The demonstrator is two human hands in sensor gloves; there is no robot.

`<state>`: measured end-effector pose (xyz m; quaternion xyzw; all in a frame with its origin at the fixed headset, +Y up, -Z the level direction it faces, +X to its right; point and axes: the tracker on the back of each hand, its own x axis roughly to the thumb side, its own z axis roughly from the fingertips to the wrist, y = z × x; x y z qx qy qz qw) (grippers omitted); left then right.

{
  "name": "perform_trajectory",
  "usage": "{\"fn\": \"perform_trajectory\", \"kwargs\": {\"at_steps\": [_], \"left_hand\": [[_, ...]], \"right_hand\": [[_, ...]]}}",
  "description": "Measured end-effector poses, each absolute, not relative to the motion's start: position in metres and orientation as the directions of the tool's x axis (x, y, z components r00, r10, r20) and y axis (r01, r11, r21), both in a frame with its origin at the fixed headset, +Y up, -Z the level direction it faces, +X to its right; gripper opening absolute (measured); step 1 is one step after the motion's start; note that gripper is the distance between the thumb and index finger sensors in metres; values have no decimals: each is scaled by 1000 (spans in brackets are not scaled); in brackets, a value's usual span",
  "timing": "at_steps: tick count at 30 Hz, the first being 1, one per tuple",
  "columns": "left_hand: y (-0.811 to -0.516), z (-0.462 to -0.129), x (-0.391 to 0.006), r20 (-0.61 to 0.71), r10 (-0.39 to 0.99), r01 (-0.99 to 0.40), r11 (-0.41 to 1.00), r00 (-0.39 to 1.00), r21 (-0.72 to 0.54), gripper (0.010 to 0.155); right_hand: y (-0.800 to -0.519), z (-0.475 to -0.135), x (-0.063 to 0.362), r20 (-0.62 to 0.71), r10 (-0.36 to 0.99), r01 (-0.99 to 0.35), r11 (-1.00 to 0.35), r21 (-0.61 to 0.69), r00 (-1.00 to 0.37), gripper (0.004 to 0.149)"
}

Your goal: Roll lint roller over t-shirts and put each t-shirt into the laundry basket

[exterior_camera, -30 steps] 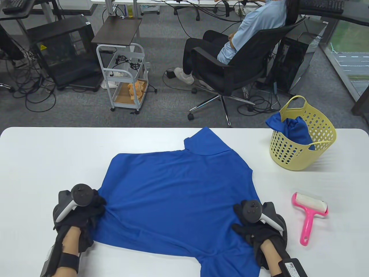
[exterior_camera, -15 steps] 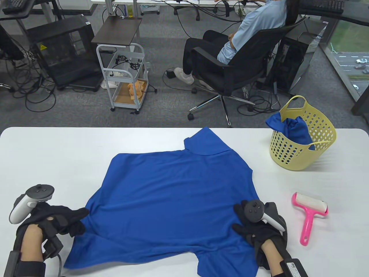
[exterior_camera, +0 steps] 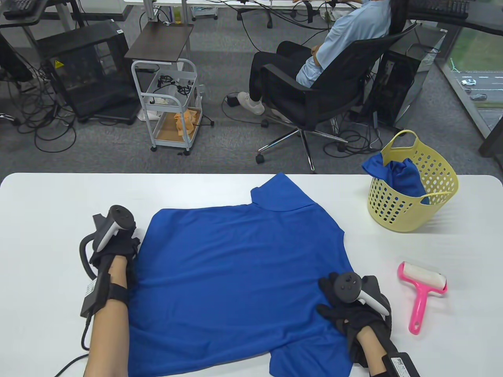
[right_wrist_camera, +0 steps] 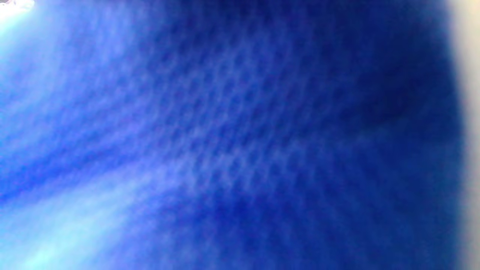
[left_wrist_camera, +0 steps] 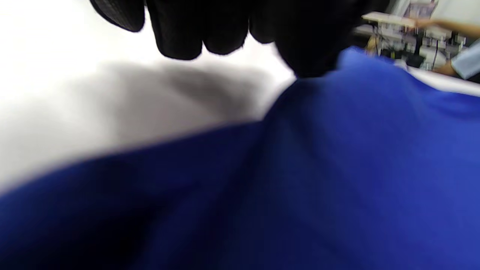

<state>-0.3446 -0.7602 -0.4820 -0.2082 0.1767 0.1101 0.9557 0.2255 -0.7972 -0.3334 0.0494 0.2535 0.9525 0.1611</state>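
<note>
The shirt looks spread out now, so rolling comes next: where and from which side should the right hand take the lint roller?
By the pink handle, from above and the near side. The lint roller lies flat on the table, its handle pointing toward the person, the sticky white drum at the far end. The right hand rests just left of it.

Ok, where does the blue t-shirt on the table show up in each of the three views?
Table view: blue t-shirt spread flat, centre to bottom.
Left wrist view: fills the lower and right part, below the left hand's fingertips.
Right wrist view: blurred blue weave fills nearly everything.
Shared landmark: the white table.
</note>
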Motion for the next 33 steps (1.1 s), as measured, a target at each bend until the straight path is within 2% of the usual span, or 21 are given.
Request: {"fn": "perform_trajectory", "kwargs": {"at_steps": [4, 6, 7, 9, 12, 14, 17, 19, 21, 22, 25, 26, 28, 30, 31, 32, 33], "left_hand": [[-771, -495, -329, -350, 116, -282, 837, 929, -469, 87], [-774, -496, -324, -370, 106, -287, 829, 923, -480, 84], [-772, -497, -324, -367, 109, -277, 851, 924, -446, 78], [-770, -496, -324, -349, 177, -315, 865, 920, -390, 48], [-761, -492, -325, -326, 215, -324, 887, 920, -328, 45], [-750, -487, -330, -306, 304, -378, 900, 902, -218, 43], [-734, -481, -335, -242, 426, -464, 877, 872, -129, 31], [-723, -478, -334, -211, 417, -445, 888, 884, -112, 31], [-715, -478, -334, -198, 380, -404, 910, 904, -98, 38], [-711, -479, -334, -196, 356, -378, 921, 914, -90, 47], [-705, -482, -340, -230, 315, -348, 930, 921, -121, 96], [-704, -484, -342, -233, 307, -342, 931, 923, -130, 102], [-702, -489, -348, -251, 269, -310, 940, 930, -140, 107], [-703, -492, -353, -264, 207, -240, 966, 942, -96, 110], [-707, -493, -356, -288, 127, -158, 983, 949, -88, 109], [-712, -494, -358, -328, 30, -84, 985, 944, -153, 109], [-721, -493, -360, -349, -85, -22, 956, 933, -294, 110]], "right_hand": [[-797, -333, 226, 8, 337, -286, -812, 509, -941, 68], [-797, -334, 226, 9, 336, -284, -809, 515, -942, 68], [-797, -334, 226, 8, 338, -285, -807, 517, -941, 68], [-798, -334, 226, 6, 346, -293, -804, 518, -938, 68], [-798, -334, 226, 7, 346, -292, -804, 518, -938, 68], [-798, -334, 226, 6, 346, -293, -804, 518, -938, 68], [-798, -334, 227, 7, 345, -292, -804, 518, -938, 68], [-798, -334, 227, 7, 345, -291, -804, 518, -939, 68], [-798, -334, 227, 7, 345, -292, -804, 518, -939, 68], [-798, -334, 227, 6, 346, -293, -804, 518, -938, 68], [-798, -334, 227, 5, 347, -295, -804, 517, -938, 68], [-798, -334, 227, 4, 346, -294, -804, 517, -938, 68], [-798, -334, 227, 4, 347, -295, -804, 516, -938, 68], [-798, -334, 227, 4, 347, -295, -804, 517, -938, 68], [-799, -334, 227, 4, 347, -295, -804, 516, -938, 68], [-799, -334, 227, 3, 349, -297, -803, 516, -937, 68], [-799, -334, 227, 2, 350, -299, -802, 516, -937, 68]]}}
